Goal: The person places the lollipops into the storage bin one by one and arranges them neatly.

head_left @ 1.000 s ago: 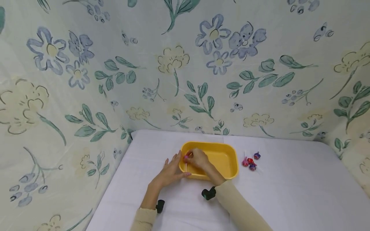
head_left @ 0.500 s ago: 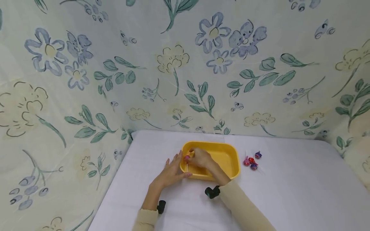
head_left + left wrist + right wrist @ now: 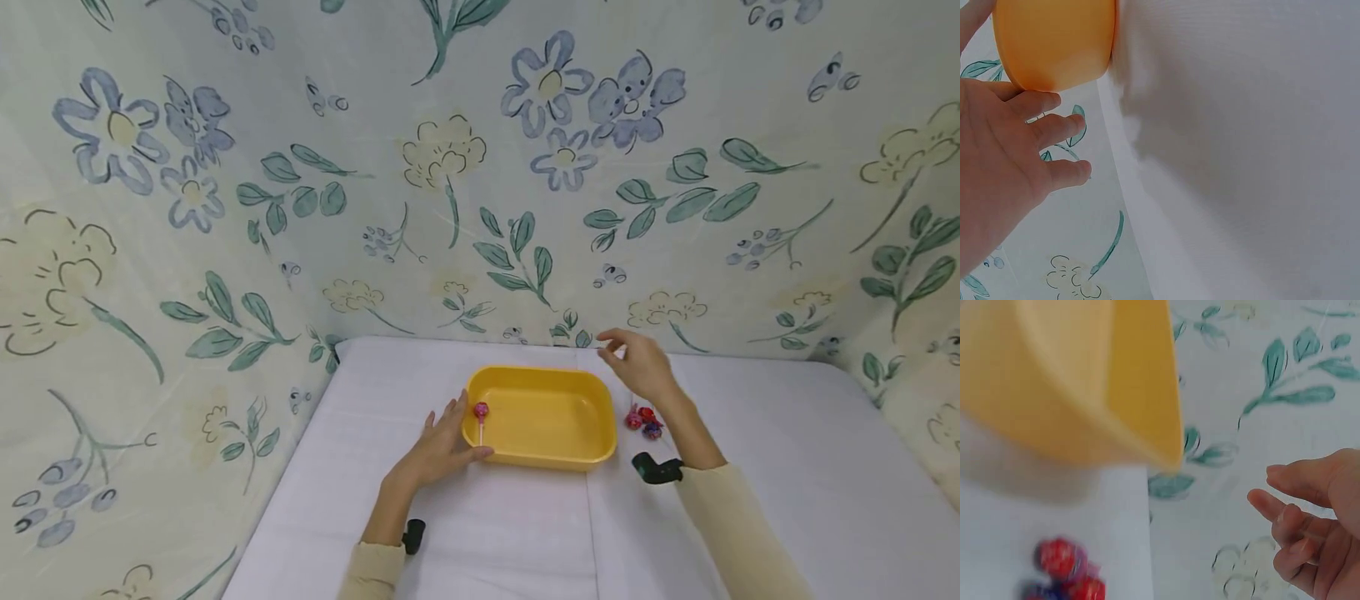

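Note:
A pink lollipop (image 3: 481, 411) lies at the left end inside the yellow tray (image 3: 547, 457), its white stick towards the near wall. My left hand (image 3: 438, 446) touches the tray's left end, fingers spread and thumb at the near left corner. In the left wrist view, the fingers (image 3: 1054, 130) reach past the tray wall (image 3: 1060, 44). My right hand (image 3: 637, 364) is in the air beyond the tray's right end, with nothing between thumb and fingers. Below it sits a cluster of wrapped lollipops (image 3: 645, 421), red, pink and dark blue, partly hidden by the right arm.
A white cloth covers the table (image 3: 525, 533). Behind it hangs a floral curtain (image 3: 450, 208). A black wrist camera (image 3: 656, 468) sits on the right wrist and another (image 3: 413, 536) on the left.
My right hand has let go of the pink lollipop, left the tray and moved right, above the lollipop cluster. My left hand has stayed at the tray's left end.

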The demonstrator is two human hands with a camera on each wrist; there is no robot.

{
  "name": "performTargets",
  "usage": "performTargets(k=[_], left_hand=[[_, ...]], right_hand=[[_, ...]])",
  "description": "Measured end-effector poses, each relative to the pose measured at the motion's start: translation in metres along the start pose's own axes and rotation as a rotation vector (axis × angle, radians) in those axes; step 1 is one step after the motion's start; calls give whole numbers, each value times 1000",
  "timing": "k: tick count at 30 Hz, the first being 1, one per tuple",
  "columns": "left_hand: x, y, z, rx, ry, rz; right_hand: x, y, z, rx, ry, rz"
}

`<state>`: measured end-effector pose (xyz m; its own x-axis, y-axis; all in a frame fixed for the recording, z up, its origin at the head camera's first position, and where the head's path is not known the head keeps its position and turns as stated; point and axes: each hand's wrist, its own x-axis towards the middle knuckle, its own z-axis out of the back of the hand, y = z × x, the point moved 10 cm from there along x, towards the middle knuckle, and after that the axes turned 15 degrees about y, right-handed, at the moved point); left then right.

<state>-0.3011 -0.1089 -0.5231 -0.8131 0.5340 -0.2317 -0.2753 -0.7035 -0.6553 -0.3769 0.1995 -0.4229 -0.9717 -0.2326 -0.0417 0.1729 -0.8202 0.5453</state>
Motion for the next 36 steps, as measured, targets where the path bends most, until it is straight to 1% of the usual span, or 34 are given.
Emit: performTargets(k=[1, 3, 5, 7, 9, 10, 11, 13, 18, 22, 26, 29, 31, 33, 36], left_hand=[[0, 0, 0, -1, 0, -2], [0, 0, 0, -2, 3, -2], [0, 1, 0, -5, 3, 2], [0, 1, 0, -4, 3, 7], [-1, 2, 1, -5, 1, 14], [-1, 2, 1, -6, -1, 15], [-2, 3, 1, -7, -3, 14], [-2, 4, 1, -11, -7, 10], [-2, 5, 0, -18, 2, 14], [0, 4, -1, -30, 6, 20], [1, 3, 0, -36, 5, 31], [2, 3, 1, -41, 1, 33], [2, 2, 1, -43, 3, 27], [2, 2, 1, -44, 2, 16], [2, 0, 2, -45, 5, 2]], right_hand=[[-4, -16, 6, -38, -8, -18], [-12, -48, 9, -107, 13, -69], [-19, -76, 5, -157, 70, -112], [-26, -97, -4, -174, 148, -140], [-30, -111, -14, -182, 216, -147], [-32, -116, -18, -183, 237, -148], [-33, -119, -21, -184, 251, -150], [-34, -125, -23, -192, 250, -157], [-33, -130, -22, -209, 215, -187], [-33, -135, -22, -204, 209, -219], [-32, -138, -21, -221, 185, -237], [-30, -138, -19, -236, 153, -218], [-29, -139, -19, -221, 161, -182], [-28, -140, -21, -198, 188, -140], [-26, -144, -26, -142, 266, -93]])
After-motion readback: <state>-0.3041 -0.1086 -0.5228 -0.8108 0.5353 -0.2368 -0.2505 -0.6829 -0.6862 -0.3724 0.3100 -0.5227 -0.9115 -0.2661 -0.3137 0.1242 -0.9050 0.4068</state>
